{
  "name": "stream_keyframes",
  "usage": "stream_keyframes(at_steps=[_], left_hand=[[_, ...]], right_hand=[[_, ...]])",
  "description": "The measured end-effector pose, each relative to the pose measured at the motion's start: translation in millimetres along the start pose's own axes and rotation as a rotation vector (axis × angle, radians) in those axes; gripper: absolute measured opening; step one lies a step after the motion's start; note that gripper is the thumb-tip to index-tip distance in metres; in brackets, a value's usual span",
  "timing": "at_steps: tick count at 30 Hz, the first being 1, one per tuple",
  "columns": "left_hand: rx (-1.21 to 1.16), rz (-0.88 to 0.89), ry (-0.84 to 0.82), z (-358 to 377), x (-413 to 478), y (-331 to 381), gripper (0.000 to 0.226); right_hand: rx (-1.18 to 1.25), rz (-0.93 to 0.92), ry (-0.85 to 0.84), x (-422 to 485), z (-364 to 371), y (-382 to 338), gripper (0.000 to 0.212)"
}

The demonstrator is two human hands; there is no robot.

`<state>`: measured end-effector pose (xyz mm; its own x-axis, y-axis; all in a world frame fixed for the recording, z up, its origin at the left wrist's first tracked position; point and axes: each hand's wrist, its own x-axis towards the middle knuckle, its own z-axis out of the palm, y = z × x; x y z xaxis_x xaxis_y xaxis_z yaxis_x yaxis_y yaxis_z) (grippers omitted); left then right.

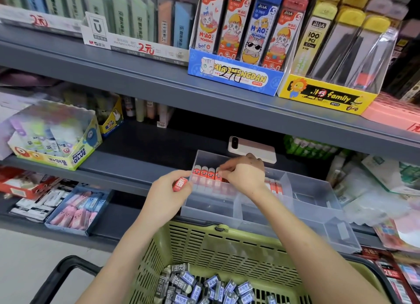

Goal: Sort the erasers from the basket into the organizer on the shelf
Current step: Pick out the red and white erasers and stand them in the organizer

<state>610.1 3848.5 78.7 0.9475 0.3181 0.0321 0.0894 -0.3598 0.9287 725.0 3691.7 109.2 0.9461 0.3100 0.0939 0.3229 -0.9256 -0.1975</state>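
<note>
Left hand (167,191) grips a red-sleeved rectangular eraser (180,184); at its 2 o'clock the right hand (244,176) pinches an upright red eraser (217,176) ending a row in the clear plastic compartment organizer (227,209)

Basket (204,242) cut off at bottom edge, right hand (244,175) covering some red erasers (204,171)

Red erasers (204,172) in clear organizer (318,187)
</note>
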Motion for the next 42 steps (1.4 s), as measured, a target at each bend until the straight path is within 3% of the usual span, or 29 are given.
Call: stream_keyframes(at_steps=[4, 7, 10, 11, 13, 15, 16, 20, 24, 26, 30, 33, 36, 39, 42], left_hand=[[-0.001, 0.012, 0.042, 2, -1, 1, 0.027], [-0.126, -0.027, 0.097, 2, -4, 4, 0.039], [-0.217, 0.037, 0.116, 1, -8, 10, 0.046], [-0.222, 0.082, 0.120, 1, -9, 11, 0.046], [-0.226, 0.148, 0.116, 0, -12, 14, 0.043], [-0.220, 0.178, 0.091, 1, -13, 15, 0.043], [-0.205, 0.183, 0.076, 1, -13, 16, 0.044], [-0.192, 0.194, 0.048, 5, -17, 22, 0.043], [-0.274, 0.167, 0.195, 4, -16, 25, 0.042], [-0.387, 0.118, 0.221, 2, -13, 23, 0.047], [-0.488, 0.110, 0.171, 5, -11, 21, 0.029], [-0.509, 0.167, 0.078, 10, -15, 26, 0.015], [-0.415, 0.209, 0.031, 10, -19, 29, 0.010], [-0.112, 0.288, 0.110, 7, -17, 24, 0.009], [0.192, 0.345, 0.187, 3, -12, 17, 0.014]], right_hand=[[-0.042, 0.008, -0.039, 0, 5, 1, 0.021], [-0.080, -0.002, -0.064, 0, 4, 0, 0.025], [-0.168, 0.004, 0.026, -7, -1, -2, 0.030], [-0.106, -0.014, 0.101, -12, -3, -4, 0.029], [0.305, -0.074, 0.164, -24, -11, -10, 0.024], [0.804, -0.166, 0.067, -40, -23, -21, 0.017], [0.908, -0.228, 0.019, -46, -30, -26, 0.019], [0.589, -0.411, 0.010, -52, -38, -34, 0.025], [0.791, -0.214, -0.048, -54, -40, -27, 0.003], [0.868, -0.159, -0.117, -58, -37, -23, 0.009], [0.800, -0.199, -0.162, -67, -34, -22, 0.009], [0.807, -0.296, -0.139, -70, -37, -25, 0.025], [0.753, -0.349, -0.086, -67, -39, -21, 0.025], [0.849, -0.135, 0.063, -46, -43, -1, 0.026], [0.832, 0.024, 0.054, -23, -41, 17, 0.022]])
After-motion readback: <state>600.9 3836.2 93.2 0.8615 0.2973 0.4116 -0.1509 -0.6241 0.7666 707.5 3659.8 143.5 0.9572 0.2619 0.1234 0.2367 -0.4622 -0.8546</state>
